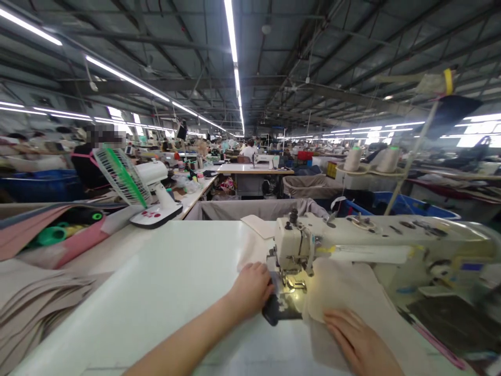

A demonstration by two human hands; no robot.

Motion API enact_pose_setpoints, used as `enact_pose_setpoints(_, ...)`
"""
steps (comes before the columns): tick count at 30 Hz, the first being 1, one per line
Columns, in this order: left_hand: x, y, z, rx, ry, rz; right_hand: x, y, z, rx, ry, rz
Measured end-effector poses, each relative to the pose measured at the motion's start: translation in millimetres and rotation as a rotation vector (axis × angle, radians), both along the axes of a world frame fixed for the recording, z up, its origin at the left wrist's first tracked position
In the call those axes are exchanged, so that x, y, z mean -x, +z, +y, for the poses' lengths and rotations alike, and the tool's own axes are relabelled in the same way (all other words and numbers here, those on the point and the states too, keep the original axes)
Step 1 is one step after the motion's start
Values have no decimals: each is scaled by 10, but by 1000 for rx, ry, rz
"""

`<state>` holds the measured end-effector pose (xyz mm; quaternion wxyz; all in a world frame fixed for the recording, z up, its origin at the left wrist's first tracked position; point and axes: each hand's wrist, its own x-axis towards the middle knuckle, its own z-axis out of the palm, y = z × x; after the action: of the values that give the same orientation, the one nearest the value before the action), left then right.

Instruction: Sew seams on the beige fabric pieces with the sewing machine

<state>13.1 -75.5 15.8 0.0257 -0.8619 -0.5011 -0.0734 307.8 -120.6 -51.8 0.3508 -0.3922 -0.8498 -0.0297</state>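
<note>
Resting flat, fingers lying close together, the right hand [360,339] steadies a beige panel [348,284] at three o'clock of the sewing machine's [371,235] lit foot in the head view. The left hand [250,290] curls at nine; its grip cannot be told. No finished seam shows; stacked fabric [43,308], farther toward nine, looks unworked.

Cream cloth [344,284], round-cornered, lies flat on the right of the counter [183,266]; pale cloth [252,248] reaches the far edge.
</note>
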Motion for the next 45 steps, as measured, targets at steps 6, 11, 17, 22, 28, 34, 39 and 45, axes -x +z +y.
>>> enact_pose_setpoints(6, -367, 19, -373, -43, -343, -336, 130, 226, -116, -198, -105, 123)
enact_pose_setpoints(11, -148, 97, -375, 123, -682, -341, 580, 300, -414, 4, 239, -45)
enact_pose_setpoints(17, 411, -17, -782, 151, -537, -160, 675, 222, -664, 270, 311, -90)
enact_pose_setpoints(22, 876, 139, -1079, 202, -406, -121, 547, 342, -742, 507, 335, -117)
enact_pose_setpoints(28, 755, 219, -1017, 366, -33, -571, 719, 494, -536, 773, 227, 294)
enact_pose_setpoints(34, 688, 5, -786, 403, 416, -779, 973, 77, -245, 817, -188, 809)
enact_pose_setpoints(39, 757, -34, -840, 345, 431, -654, 953, 26, -360, 741, -150, 846)
enact_pose_setpoints(45, 736, -50, -944, 257, 464, -585, 941, 300, -439, 768, -111, 521)
